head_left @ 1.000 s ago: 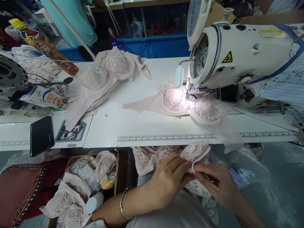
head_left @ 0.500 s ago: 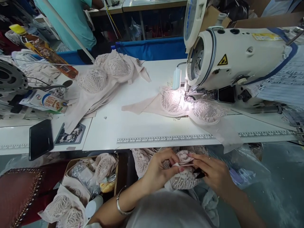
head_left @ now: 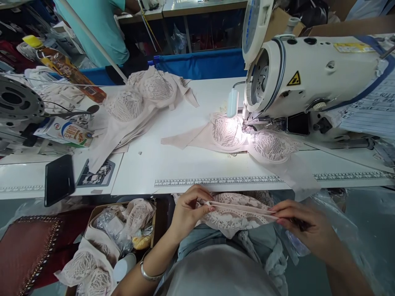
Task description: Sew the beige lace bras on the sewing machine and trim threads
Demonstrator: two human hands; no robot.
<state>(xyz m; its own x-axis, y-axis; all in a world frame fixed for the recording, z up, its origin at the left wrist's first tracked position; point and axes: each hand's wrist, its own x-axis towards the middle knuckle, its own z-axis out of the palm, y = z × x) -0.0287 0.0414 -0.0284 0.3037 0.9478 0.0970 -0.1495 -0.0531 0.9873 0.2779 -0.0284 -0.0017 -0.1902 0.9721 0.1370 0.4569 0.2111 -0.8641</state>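
Observation:
A pale pink lace bra (head_left: 237, 211) is stretched between my two hands below the table's front edge, over my lap. My left hand (head_left: 193, 209) pinches one end of its edge between thumb and fingers. The other end is gripped by my right hand (head_left: 304, 226), and something dark shows in that palm, too hidden to name. On the table, another lace bra (head_left: 273, 146) lies under the needle area of the sewing machine (head_left: 311, 78), lit by its lamp. More bras (head_left: 126, 105) are piled to the left on the tabletop.
A printed ruler (head_left: 219, 181) runs along the table's front edge. At left are a phone (head_left: 59, 179), a drink carton (head_left: 64, 130) and a bottle (head_left: 66, 70). A box (head_left: 154, 224) of bras and plastic bags stands below, beside a brown chair (head_left: 29, 250). A co-worker (head_left: 98, 33) sits behind.
My hands have moved apart, pulling the bunched bra out into a long stretch. The dark pointed thing under my right hand is now mostly hidden. The view has shifted slightly.

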